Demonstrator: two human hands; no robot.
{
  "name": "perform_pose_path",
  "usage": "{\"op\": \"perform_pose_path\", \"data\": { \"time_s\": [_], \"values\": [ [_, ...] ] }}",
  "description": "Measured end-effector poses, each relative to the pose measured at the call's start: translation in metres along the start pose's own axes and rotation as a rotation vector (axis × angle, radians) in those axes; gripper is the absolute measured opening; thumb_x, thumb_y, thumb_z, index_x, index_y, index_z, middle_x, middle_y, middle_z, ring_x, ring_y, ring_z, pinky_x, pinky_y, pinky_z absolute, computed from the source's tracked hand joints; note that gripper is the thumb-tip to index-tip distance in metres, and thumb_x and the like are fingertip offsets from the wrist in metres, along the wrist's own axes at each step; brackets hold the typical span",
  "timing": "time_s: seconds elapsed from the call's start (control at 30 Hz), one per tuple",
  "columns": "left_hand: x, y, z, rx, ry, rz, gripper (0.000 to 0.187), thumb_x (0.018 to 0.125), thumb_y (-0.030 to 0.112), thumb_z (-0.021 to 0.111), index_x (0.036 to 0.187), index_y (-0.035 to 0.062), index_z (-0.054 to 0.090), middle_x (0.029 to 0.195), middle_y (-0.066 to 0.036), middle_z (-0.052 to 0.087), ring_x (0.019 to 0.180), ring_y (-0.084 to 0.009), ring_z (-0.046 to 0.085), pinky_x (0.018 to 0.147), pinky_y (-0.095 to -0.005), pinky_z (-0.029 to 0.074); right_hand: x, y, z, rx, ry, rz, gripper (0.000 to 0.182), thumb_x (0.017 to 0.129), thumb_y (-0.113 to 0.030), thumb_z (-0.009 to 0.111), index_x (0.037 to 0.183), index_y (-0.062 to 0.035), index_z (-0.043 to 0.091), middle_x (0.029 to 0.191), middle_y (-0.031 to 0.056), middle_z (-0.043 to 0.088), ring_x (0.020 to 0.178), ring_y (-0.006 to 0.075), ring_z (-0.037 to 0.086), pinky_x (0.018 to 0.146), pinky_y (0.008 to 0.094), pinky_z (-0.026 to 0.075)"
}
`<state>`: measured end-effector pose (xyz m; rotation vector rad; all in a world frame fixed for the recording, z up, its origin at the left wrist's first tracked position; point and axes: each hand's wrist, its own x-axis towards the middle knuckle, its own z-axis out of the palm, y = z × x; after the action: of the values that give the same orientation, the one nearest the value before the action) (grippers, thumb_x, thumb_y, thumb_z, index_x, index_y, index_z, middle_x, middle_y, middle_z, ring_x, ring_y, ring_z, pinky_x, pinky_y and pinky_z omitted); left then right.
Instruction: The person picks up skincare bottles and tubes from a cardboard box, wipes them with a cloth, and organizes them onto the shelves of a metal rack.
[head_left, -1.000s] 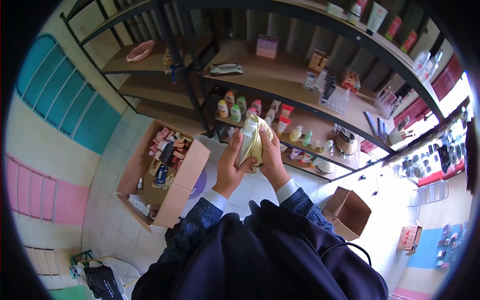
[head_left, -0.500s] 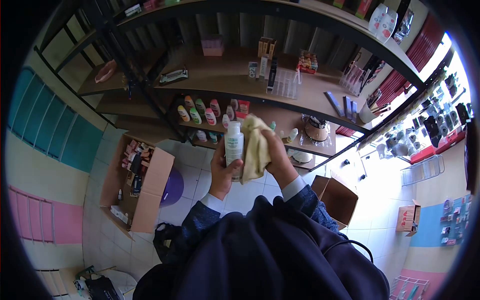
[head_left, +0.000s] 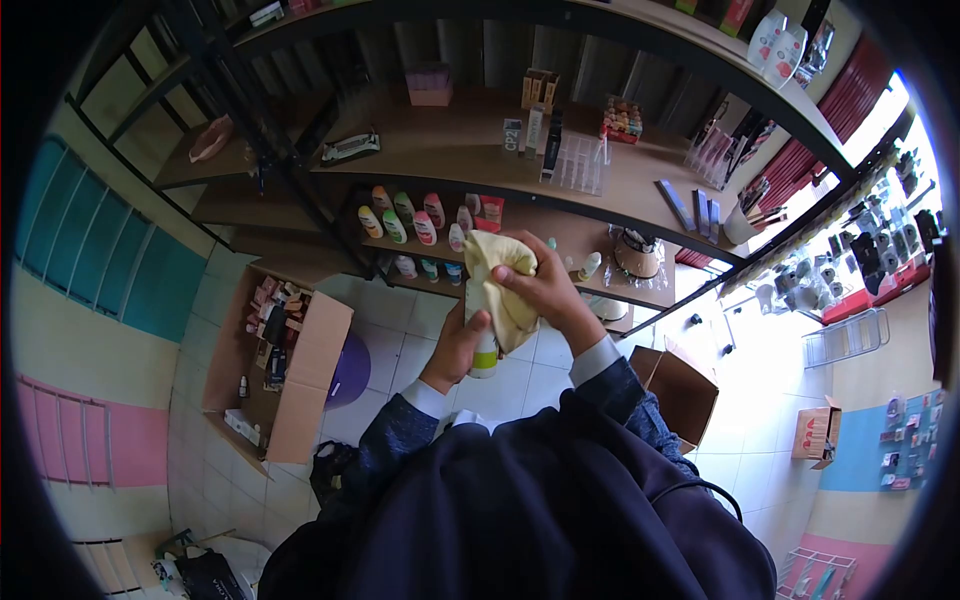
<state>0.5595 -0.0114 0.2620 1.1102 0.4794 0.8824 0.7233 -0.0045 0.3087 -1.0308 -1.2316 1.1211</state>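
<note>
The right hand (head_left: pixel 545 290) is closed over a pale yellow cloth (head_left: pixel 497 285), pressing it down across the top and side of a white bottle (head_left: pixel 484 352), while the left hand (head_left: pixel 458 345) is wrapped around the bottle's lower body from the 7 o'clock side; the two hands sit close together, both clamped on the same bottle with the cloth between the right palm and the plastic. Only the bottle's greenish base shows below the cloth, and the cap is hidden. Judged from this, the step in hand is wiping the bottle down, with the upper part being rubbed now. The next move would call for the left hand to turn the bottle so the cloth meets an unwiped face, keeping a firm hold since a smooth bottle may slip. Beyond the hands, at 11 o'clock, a row of coloured bottles (head_left: pixel 400 215) stands on the lower shelf (head_left: pixel 590 245) of a dark metal rack. At 9 o'clock an open cardboard box (head_left: pixel 310 375) of packaged goods lies on the white tiled floor (head_left: pixel 400 350), and a second, smaller box (head_left: pixel 685 395) lies at 3 o'clock.
</note>
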Motion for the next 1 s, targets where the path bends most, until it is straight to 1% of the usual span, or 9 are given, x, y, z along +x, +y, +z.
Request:
{"op": "perform_pose_path", "data": {
  "time_s": [0.13, 0.3, 0.37, 0.4, 0.53, 0.67, 0.8, 0.9, 1.0],
  "values": [
    [-0.002, 0.010, -0.025, -0.476, -0.226, -0.417, 0.068, 0.078, 0.067, 0.039, 0.096, 0.0023, 0.048, 0.066, -0.008, 0.051, 0.054, -0.0186, 0.052, 0.047, -0.0285, 0.045, 0.009, 0.007, 0.014, 0.228, -0.052, 0.035, 0.041, 0.073, -0.014, 0.071, 0.107, -0.0041, 0.051, 0.093, 0.0012, 0.057, 0.086, 0.0089, 0.053, 0.078, 0.0227, 0.044],
    [-0.001, 0.021, -0.044, -0.842, -0.358, -0.403, 0.070, 0.078, 0.068, 0.036, 0.093, -0.0002, 0.046, 0.064, -0.009, 0.049, 0.053, -0.0180, 0.050, 0.048, -0.0281, 0.044, 0.013, 0.018, 0.040, 0.352, 0.000, 0.033, 0.039, 0.073, -0.007, 0.069, 0.107, -0.0038, 0.051, 0.095, 0.0011, 0.056, 0.088, 0.0085, 0.052, 0.078, 0.0233, 0.044],
    [0.006, 0.015, -0.060, -1.171, -0.669, -0.477, 0.073, 0.078, 0.069, 0.035, 0.092, -0.0013, 0.045, 0.063, -0.008, 0.047, 0.051, -0.0180, 0.049, 0.046, -0.0271, 0.045, 0.014, 0.028, 0.052, 0.395, 0.037, 0.048, 0.039, 0.076, -0.011, 0.067, 0.110, -0.0047, 0.049, 0.097, 0.0026, 0.056, 0.088, 0.0102, 0.053, 0.079, 0.0244, 0.044],
    [0.006, 0.015, -0.063, -1.242, -0.674, -0.477, 0.073, 0.078, 0.068, 0.036, 0.093, -0.0027, 0.044, 0.063, -0.008, 0.047, 0.050, -0.0175, 0.048, 0.045, -0.0273, 0.044, 0.014, 0.034, 0.058, 0.438, 0.070, 0.061, 0.039, 0.079, -0.016, 0.064, 0.113, -0.0056, 0.047, 0.099, 0.0040, 0.056, 0.089, 0.0119, 0.054, 0.080, 0.0256, 0.045],
    [0.006, 0.022, -0.084, -1.251, -0.657, -0.417, 0.075, 0.076, 0.070, 0.038, 0.097, -0.0021, 0.045, 0.063, -0.008, 0.046, 0.050, -0.0169, 0.047, 0.045, -0.0274, 0.043, 0.010, 0.043, 0.071, 0.900, 0.192, 0.113, 0.055, 0.084, -0.044, 0.050, 0.125, -0.0087, 0.037, 0.109, 0.0106, 0.053, 0.094, 0.0214, 0.056, 0.083, 0.0335, 0.047],
    [0.002, 0.034, -0.108, -0.919, -0.317, -0.324, 0.077, 0.070, 0.075, 0.039, 0.108, 0.0087, 0.047, 0.066, -0.007, 0.049, 0.053, -0.0164, 0.050, 0.047, -0.0267, 0.044, 0.009, 0.031, 0.082, 0.904, 0.178, 0.138, 0.051, 0.086, -0.038, 0.050, 0.124, -0.0073, 0.037, 0.111, 0.0090, 0.053, 0.095, 0.0192, 0.055, 0.083, 0.0334, 0.047],
    [0.001, 0.047, -0.117, -0.570, -0.087, -0.207, 0.068, 0.077, 0.067, 0.038, 0.109, 0.0084, 0.047, 0.083, -0.009, 0.058, 0.067, -0.0183, 0.057, 0.056, -0.0269, 0.047, 0.004, 0.023, 0.104, 0.605, 0.346, 0.012, 0.046, 0.086, -0.026, 0.055, 0.123, -0.0059, 0.037, 0.108, 0.0069, 0.053, 0.093, 0.0142, 0.054, 0.080, 0.0289, 0.046],
    [0.001, 0.057, -0.111, -0.442, 0.014, -0.166, 0.064, 0.083, 0.061, 0.036, 0.111, 0.0042, 0.047, 0.081, -0.008, 0.056, 0.068, -0.0202, 0.054, 0.060, -0.0296, 0.047, 0.002, 0.022, 0.102, 0.482, 0.380, -0.041, 0.043, 0.084, -0.021, 0.058, 0.120, -0.0059, 0.041, 0.106, 0.0059, 0.054, 0.092, 0.0135, 0.054, 0.079, 0.0261, 0.045],
    [-0.004, 0.070, -0.104, -0.446, 0.002, -0.178, 0.056, 0.087, 0.052, 0.033, 0.111, 0.0029, 0.046, 0.082, -0.009, 0.056, 0.069, -0.0218, 0.055, 0.064, -0.0301, 0.046, 0.005, 0.011, 0.101, -0.070, 0.377, -0.107, 0.037, 0.083, -0.019, 0.060, 0.114, -0.0024, 0.047, 0.105, 0.0071, 0.055, 0.093, 0.0157, 0.054, 0.082, 0.0279, 0.043]
  ]
}}
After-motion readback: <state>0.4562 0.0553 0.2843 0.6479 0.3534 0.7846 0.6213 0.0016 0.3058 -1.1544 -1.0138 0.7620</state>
